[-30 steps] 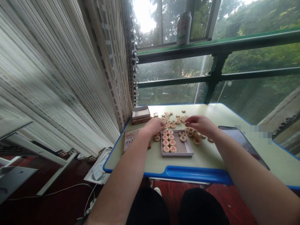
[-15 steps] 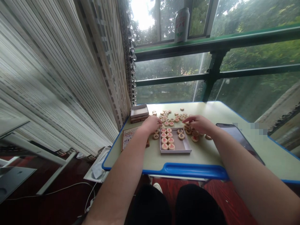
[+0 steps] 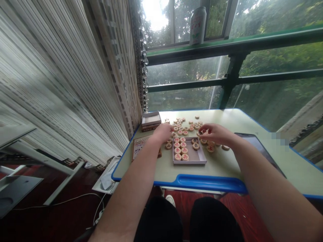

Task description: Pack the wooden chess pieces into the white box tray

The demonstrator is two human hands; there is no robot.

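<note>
My right hand point(image 3: 213, 132) is closed in a pinch on a round wooden xiangqi piece point(image 3: 199, 133), above the right back corner of a shallow open box point(image 3: 193, 162). Two columns of red-marked pieces point(image 3: 177, 150) lie in the box's left side, and black-marked pieces point(image 3: 195, 146) lie near its right wall. Over the pieces behind the box's left corner reaches my left hand point(image 3: 164, 132); its fingertips are mostly hidden behind the hand. Loose pieces point(image 3: 191, 128) are scattered behind the box, and others point(image 3: 210, 148) sit at its right.
A second shallow tray point(image 3: 151, 118) rests on a box at the table's back left. A printed box point(image 3: 140, 148) lies under my left forearm. To the right is a dark tablet or phone point(image 3: 259, 151). A can point(image 3: 198, 26) stands on the window ledge. The table point(image 3: 161, 171) has a blue edge.
My right hand has lifted slightly and its fingers have closed round a piece. My left hand stays by the pieces at the back left. The camera view has shifted a little.
</note>
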